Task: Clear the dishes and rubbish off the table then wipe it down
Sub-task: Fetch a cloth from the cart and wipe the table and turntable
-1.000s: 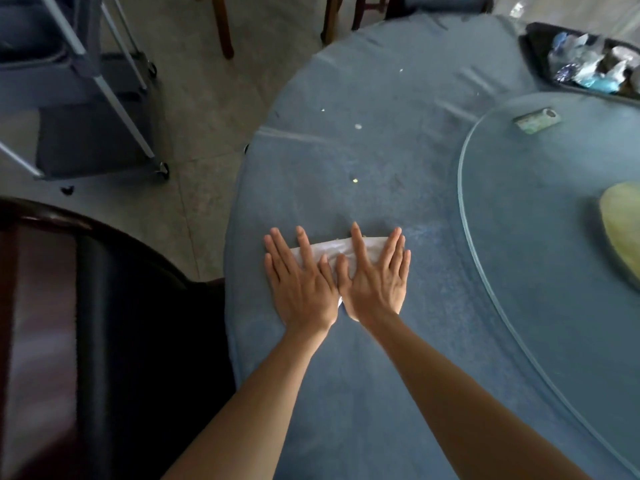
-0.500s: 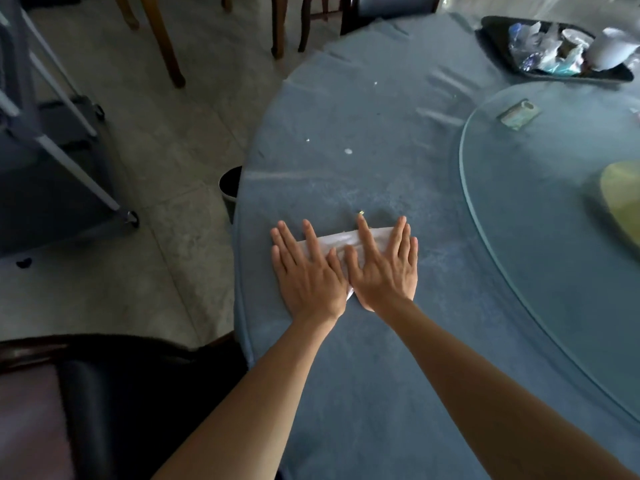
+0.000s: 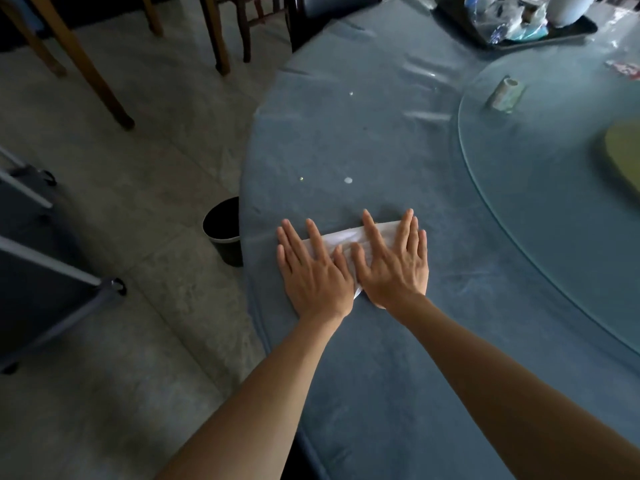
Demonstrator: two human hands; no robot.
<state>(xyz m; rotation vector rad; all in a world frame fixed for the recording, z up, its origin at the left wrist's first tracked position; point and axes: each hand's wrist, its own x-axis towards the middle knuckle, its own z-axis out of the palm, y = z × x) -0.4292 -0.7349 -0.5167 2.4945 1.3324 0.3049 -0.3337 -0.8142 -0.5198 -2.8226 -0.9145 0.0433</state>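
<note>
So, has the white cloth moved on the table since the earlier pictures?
Yes. The cloth has slid forward, away from the person: its front edge is now closer to the white crumb on the table.

One view only, from the person's head, looking forward and steeply down along both bare forearms. It sits close over the near edge of the round blue surface (image 3: 398, 375), which fills the right of the frame. The floor (image 3: 121, 306) fills the left. At the far top edge, chair legs (image 3: 86, 64) and a dark tray (image 3: 585, 29) mark the view's reach.
</note>
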